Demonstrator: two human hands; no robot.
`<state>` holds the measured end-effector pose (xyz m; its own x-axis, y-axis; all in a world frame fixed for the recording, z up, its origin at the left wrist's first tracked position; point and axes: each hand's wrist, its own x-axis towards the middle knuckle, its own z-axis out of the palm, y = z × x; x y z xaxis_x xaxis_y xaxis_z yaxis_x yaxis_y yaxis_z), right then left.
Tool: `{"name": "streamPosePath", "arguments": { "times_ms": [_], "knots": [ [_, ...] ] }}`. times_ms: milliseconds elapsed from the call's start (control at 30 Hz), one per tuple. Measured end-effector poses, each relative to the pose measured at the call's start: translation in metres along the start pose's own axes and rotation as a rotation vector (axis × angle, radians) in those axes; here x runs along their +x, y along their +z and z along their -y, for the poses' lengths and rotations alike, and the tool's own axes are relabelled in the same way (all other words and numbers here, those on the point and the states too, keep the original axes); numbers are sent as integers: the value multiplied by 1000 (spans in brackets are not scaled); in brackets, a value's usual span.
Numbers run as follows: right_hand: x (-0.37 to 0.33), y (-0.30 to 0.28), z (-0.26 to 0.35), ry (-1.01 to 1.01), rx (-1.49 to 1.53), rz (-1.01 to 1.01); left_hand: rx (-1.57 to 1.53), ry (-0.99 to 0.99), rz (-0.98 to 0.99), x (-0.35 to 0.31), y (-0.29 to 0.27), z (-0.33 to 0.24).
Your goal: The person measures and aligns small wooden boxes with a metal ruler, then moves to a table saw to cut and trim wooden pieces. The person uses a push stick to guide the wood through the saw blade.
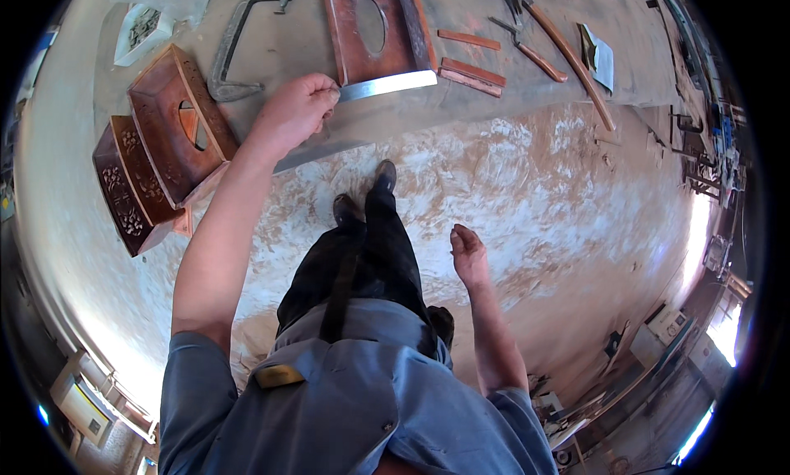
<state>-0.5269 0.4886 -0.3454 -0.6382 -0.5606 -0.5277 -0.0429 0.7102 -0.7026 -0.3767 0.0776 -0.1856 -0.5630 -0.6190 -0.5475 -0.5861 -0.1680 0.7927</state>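
My left hand (300, 109) is closed on the left end of a shiny, straight metal strip (391, 85), which looks like a ruler. The strip lies across the near end of a reddish-brown wooden panel (350, 43) with raised sides and an oval hole. Low over the floor, well away from the bench, hangs my right hand (471, 257) with its fingers curled together; whether anything is in them is hidden. Just right of the panel lie a thin wooden strip (469, 39) and a pair of short wooden strips (472, 76).
Carved wooden pieces (164, 146) stand at the left bench edge. Behind them are a C-clamp (234, 43) and a white box (144, 32) of small grey bits. To the right lie a long-handled hammer (568, 55), a smaller wooden-handled tool (535, 53) and folded sandpaper (598, 59).
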Motion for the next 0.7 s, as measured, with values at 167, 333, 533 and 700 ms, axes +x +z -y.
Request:
{"name": "streamPosePath", "arguments": {
  "times_ms": [167,333,533,700],
  "knots": [
    [-26,8,-25,79,57,-35,-15,25,-32,-4,3,-5],
    [-49,23,-49,167,166,-47,-62,30,-21,-2,6,-4],
    [-56,40,-82,152,181,-85,-88,32,-12,-3,8,-4],
    [-56,45,-104,155,229,-94,-120,2,-37,-4,10,-4]
  ]
}}
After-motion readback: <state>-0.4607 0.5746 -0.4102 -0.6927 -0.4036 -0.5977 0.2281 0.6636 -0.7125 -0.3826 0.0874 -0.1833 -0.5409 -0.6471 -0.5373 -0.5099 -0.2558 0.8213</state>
